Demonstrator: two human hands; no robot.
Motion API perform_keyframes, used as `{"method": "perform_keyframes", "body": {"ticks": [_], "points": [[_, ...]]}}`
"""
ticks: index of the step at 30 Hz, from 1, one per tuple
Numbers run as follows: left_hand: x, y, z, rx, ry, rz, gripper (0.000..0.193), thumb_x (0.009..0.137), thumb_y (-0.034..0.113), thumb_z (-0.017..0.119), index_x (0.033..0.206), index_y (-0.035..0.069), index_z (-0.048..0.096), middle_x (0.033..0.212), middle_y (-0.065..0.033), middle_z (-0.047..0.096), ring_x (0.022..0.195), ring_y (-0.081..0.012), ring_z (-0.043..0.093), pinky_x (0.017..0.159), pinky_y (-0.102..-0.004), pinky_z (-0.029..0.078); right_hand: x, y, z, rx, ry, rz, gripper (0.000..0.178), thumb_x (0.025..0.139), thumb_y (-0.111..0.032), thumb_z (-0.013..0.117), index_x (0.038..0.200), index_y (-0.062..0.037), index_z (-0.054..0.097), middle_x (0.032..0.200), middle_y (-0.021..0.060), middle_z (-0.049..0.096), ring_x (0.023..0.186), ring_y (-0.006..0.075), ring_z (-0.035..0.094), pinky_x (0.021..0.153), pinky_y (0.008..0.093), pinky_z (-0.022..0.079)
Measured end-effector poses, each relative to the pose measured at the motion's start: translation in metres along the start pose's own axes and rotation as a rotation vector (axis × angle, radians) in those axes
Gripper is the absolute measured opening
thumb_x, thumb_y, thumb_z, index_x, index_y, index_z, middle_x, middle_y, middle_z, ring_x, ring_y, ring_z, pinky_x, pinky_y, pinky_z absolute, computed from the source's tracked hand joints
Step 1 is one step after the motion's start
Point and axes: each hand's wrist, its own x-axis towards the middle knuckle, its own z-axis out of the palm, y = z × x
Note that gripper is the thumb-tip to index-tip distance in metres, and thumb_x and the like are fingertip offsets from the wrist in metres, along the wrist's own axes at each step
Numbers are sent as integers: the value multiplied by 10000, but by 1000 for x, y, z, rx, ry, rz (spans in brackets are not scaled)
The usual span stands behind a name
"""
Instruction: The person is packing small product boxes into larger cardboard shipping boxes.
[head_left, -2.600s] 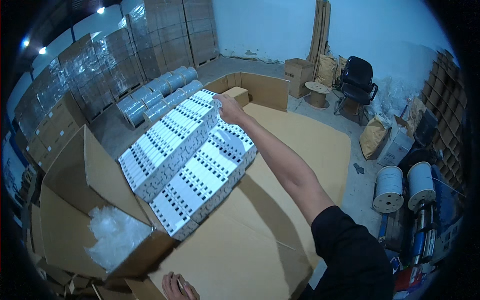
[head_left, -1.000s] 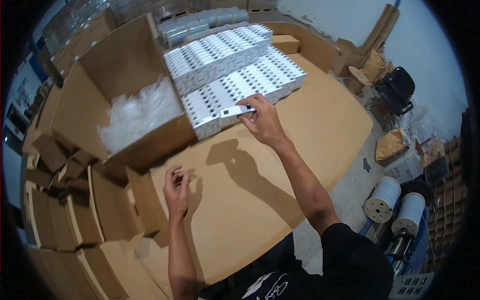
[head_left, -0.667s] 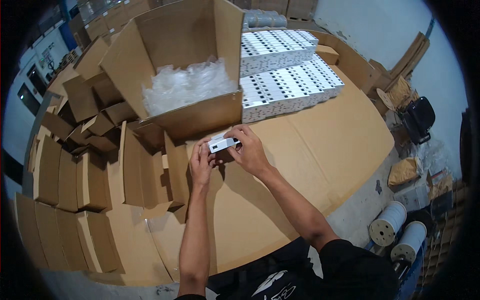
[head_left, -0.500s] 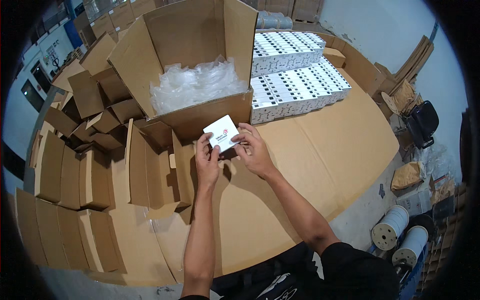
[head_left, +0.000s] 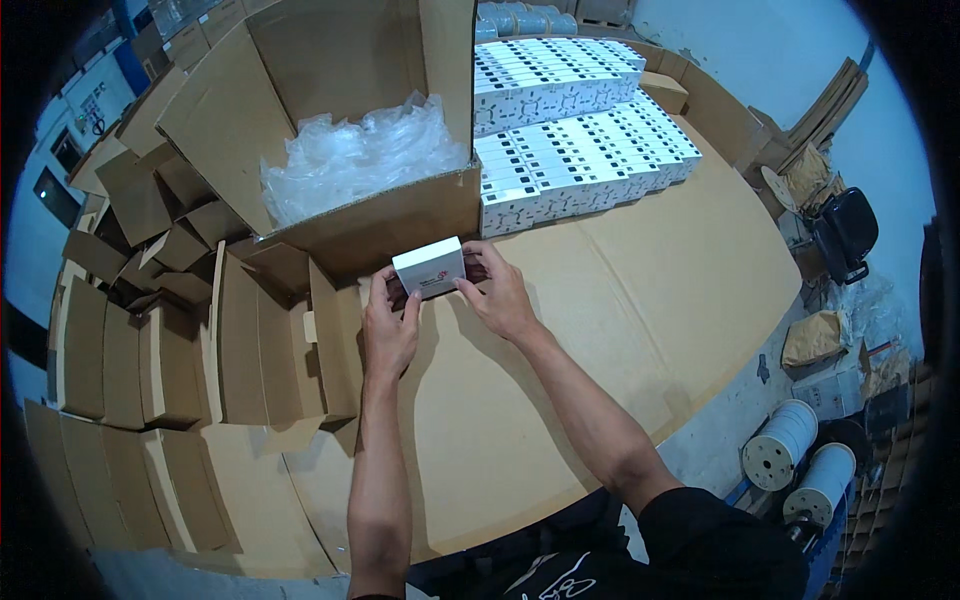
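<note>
Between both hands I hold a small flat white box (head_left: 430, 266) with a red mark on its face, tilted so its plain top edge shows. My left hand (head_left: 391, 325) grips its left side, thumb on the front. Opposite it, my right hand (head_left: 498, 297) pinches the right side, thumb near the red mark. The fingers behind the box are partly hidden. Just beyond stands a large open carton (head_left: 370, 222) with clear plastic bags (head_left: 365, 155) heaped inside. An open, empty brown carton (head_left: 285, 340) lies left of my left hand.
Stacked white boxes (head_left: 590, 150) stand in rows at the back right of the cardboard-covered table (head_left: 620, 330). More open brown cartons (head_left: 175, 360) crowd the left side. Cable spools (head_left: 780, 445), a black chair (head_left: 842, 235) and a brown bag (head_left: 815, 340) are on the floor at right.
Both hands have tipped the white box, so its face is foreshortened and its top edge shows. The surroundings have shifted slightly left and up in view.
</note>
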Motion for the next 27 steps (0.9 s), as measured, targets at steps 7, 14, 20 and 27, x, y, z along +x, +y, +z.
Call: {"method": "perform_keyframes", "body": {"ticks": [7, 14, 20, 27], "points": [[-5, 6, 0, 47, -15, 29, 381, 930, -9, 597, 1298, 5, 498, 1129, -201, 694, 1079, -273, 690, 939, -382, 524, -3, 8, -7, -66, -98, 32, 325, 851, 19, 692, 1158, 26, 585, 1050, 219, 712, 996, 341, 709, 872, 410, 558], [-11, 10, -4, 86, -32, 53, 411, 926, -6, 604, 1323, 6, 498, 1119, -202, 698, 1065, -283, 694, 911, -381, 538, -5, -1, -12, -66, -160, 40, 363, 871, 10, 699, 1218, 27, 593, 1081, 189, 715, 1025, 282, 705, 916, 380, 557], [-17, 22, -2, -39, 117, 101, 496, 979, 180, 596, 1411, -14, 447, 1369, -230, 552, 1302, -348, 532, 1092, -448, 412, -3, 1, -16, -74, -180, 4, 469, 797, 81, 599, 1260, 24, 550, 1097, 205, 703, 1051, 315, 693, 925, 391, 545], [9, 81, -14, 175, 368, 388, 179, 957, 76, 579, 1105, -15, 621, 1045, -171, 628, 975, -317, 622, 880, -418, 504, 2, 33, -14, 230, -176, 50, 581, 763, 161, 437, 1321, 15, 510, 1188, 170, 661, 1139, 251, 642, 1006, 352, 503]]}}
